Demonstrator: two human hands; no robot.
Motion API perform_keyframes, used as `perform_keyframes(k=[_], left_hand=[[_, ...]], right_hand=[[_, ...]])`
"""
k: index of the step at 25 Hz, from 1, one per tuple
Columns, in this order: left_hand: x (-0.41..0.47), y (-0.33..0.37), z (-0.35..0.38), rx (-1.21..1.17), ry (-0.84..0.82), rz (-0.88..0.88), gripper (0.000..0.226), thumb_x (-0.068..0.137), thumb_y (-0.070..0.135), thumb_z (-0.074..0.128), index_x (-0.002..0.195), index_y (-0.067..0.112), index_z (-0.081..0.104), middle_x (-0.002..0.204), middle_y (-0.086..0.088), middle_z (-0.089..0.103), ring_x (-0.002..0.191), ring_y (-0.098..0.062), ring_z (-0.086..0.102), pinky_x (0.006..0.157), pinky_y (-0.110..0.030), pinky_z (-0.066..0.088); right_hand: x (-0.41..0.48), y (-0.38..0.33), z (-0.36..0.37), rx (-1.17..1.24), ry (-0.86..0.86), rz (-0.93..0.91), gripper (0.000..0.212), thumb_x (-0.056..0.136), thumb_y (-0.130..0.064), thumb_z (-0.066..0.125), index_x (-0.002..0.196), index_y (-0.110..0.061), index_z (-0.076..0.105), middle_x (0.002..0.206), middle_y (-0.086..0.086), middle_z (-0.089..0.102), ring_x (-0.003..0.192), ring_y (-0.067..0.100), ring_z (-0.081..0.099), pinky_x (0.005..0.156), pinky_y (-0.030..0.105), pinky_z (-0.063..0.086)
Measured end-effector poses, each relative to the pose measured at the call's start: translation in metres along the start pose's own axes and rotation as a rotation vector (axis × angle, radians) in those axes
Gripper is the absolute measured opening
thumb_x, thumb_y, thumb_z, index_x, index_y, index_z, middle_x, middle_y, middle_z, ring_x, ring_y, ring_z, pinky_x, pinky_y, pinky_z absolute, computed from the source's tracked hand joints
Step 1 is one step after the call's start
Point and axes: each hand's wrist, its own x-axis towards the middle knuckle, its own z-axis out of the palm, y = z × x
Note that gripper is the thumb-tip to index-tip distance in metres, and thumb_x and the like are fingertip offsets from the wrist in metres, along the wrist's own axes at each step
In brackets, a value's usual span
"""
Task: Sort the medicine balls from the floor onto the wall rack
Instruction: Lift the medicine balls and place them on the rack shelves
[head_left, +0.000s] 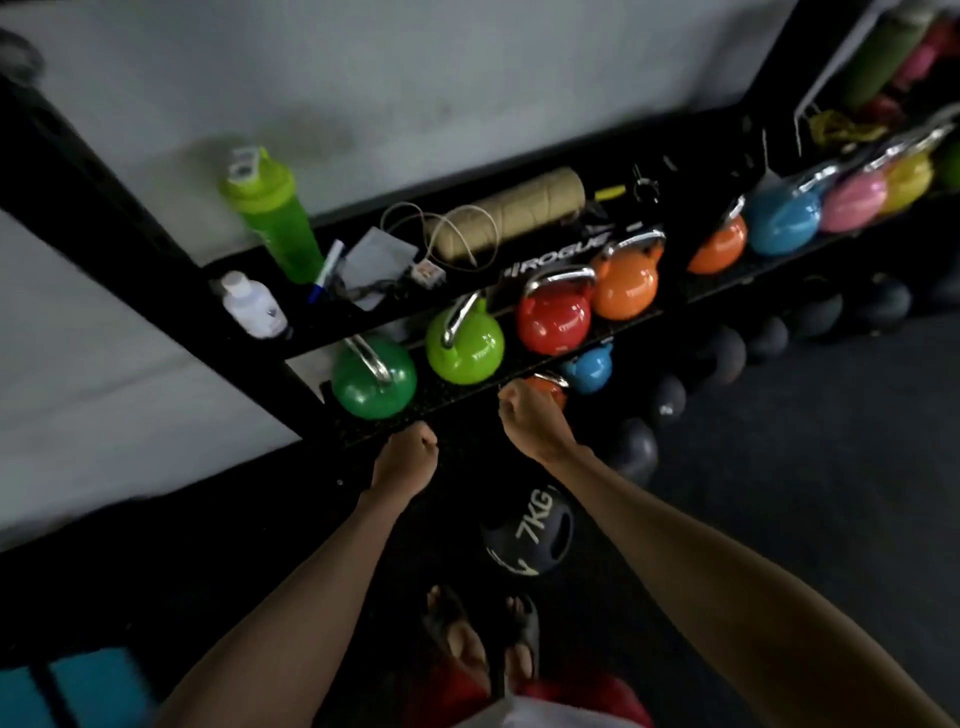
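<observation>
A black medicine ball (527, 532) marked 7KG, with grip holes, lies on the dark floor just ahead of my feet. More dark medicine balls (719, 356) sit in a row under the black wall rack (452, 410), running off to the right. My left hand (408, 457) hangs above the floor by the rack's front edge, fingers curled, holding nothing. My right hand (527, 415) is raised a little higher, also curled and empty, in front of the lower shelf. Both hands are above and beyond the 7KG ball, not touching it.
Coloured kettlebells (462, 345) line the rack's middle shelf; smaller blue and orange ones sit below. The top shelf holds a green shaker bottle (272, 213), a white bottle (252, 306), papers, cord and a tan roll. A blue mat (67, 686) lies at bottom left.
</observation>
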Motion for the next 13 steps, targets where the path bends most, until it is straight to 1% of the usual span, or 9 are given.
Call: perform_keyframes(k=[3, 5, 6, 7, 9, 11, 13], left_hand=[[0.014, -0.021, 0.053, 0.010, -0.253, -0.028, 0.018, 0.100, 0.022, 0.046, 0.107, 0.019, 0.063, 0.107, -0.008, 0.069, 0.095, -0.026, 0.068, 0.087, -0.040, 0.056], [0.021, -0.027, 0.087, -0.002, -0.343, -0.047, 0.021, 0.101, 0.022, 0.045, 0.109, 0.014, 0.063, 0.108, -0.010, 0.069, 0.098, -0.028, 0.068, 0.089, -0.041, 0.057], [0.022, -0.028, 0.103, -0.002, -0.369, -0.056, 0.021, 0.101, 0.022, 0.045, 0.108, 0.014, 0.063, 0.107, -0.009, 0.069, 0.099, -0.029, 0.068, 0.089, -0.042, 0.057], [0.023, -0.028, 0.118, 0.004, -0.397, -0.061, 0.019, 0.102, 0.021, 0.045, 0.106, 0.016, 0.063, 0.104, -0.008, 0.068, 0.097, -0.028, 0.068, 0.089, -0.042, 0.058], [0.029, -0.031, 0.145, 0.020, -0.442, -0.079, 0.014, 0.102, 0.022, 0.046, 0.098, 0.022, 0.059, 0.096, -0.005, 0.066, 0.087, -0.025, 0.069, 0.082, -0.042, 0.060], [0.042, -0.036, 0.174, 0.039, -0.473, -0.098, 0.014, 0.101, 0.023, 0.047, 0.094, 0.023, 0.059, 0.092, -0.005, 0.067, 0.080, -0.023, 0.070, 0.072, -0.039, 0.061], [0.061, -0.046, 0.210, 0.055, -0.491, -0.118, 0.013, 0.102, 0.022, 0.048, 0.095, 0.022, 0.059, 0.092, -0.006, 0.067, 0.077, -0.022, 0.069, 0.059, -0.033, 0.057]], right_hand=[[-0.024, 0.058, 0.032, -0.008, -0.081, 0.230, 0.023, 0.096, -0.021, 0.046, 0.105, -0.011, 0.065, 0.102, 0.014, 0.072, 0.097, 0.035, 0.067, 0.080, 0.042, 0.053], [-0.042, 0.099, 0.053, -0.027, -0.149, 0.350, 0.023, 0.098, -0.021, 0.044, 0.099, -0.008, 0.062, 0.103, 0.014, 0.071, 0.098, 0.036, 0.067, 0.078, 0.040, 0.051], [-0.051, 0.117, 0.062, -0.043, -0.186, 0.405, 0.023, 0.099, -0.020, 0.043, 0.099, -0.007, 0.062, 0.105, 0.015, 0.069, 0.100, 0.036, 0.066, 0.078, 0.039, 0.049], [-0.059, 0.136, 0.070, -0.045, -0.216, 0.464, 0.025, 0.100, -0.018, 0.042, 0.104, -0.004, 0.063, 0.108, 0.015, 0.068, 0.102, 0.035, 0.065, 0.080, 0.039, 0.049], [-0.072, 0.169, 0.084, 0.025, -0.235, 0.585, 0.028, 0.100, -0.015, 0.043, 0.115, -0.003, 0.064, 0.112, 0.014, 0.068, 0.102, 0.033, 0.065, 0.081, 0.039, 0.051], [-0.078, 0.203, 0.102, 0.065, -0.246, 0.675, 0.029, 0.100, -0.016, 0.042, 0.116, -0.005, 0.063, 0.112, 0.015, 0.068, 0.101, 0.034, 0.065, 0.077, 0.037, 0.048], [-0.079, 0.245, 0.130, 0.109, -0.257, 0.742, 0.029, 0.101, -0.018, 0.041, 0.115, -0.005, 0.062, 0.111, 0.017, 0.068, 0.098, 0.035, 0.064, 0.075, 0.035, 0.044]])
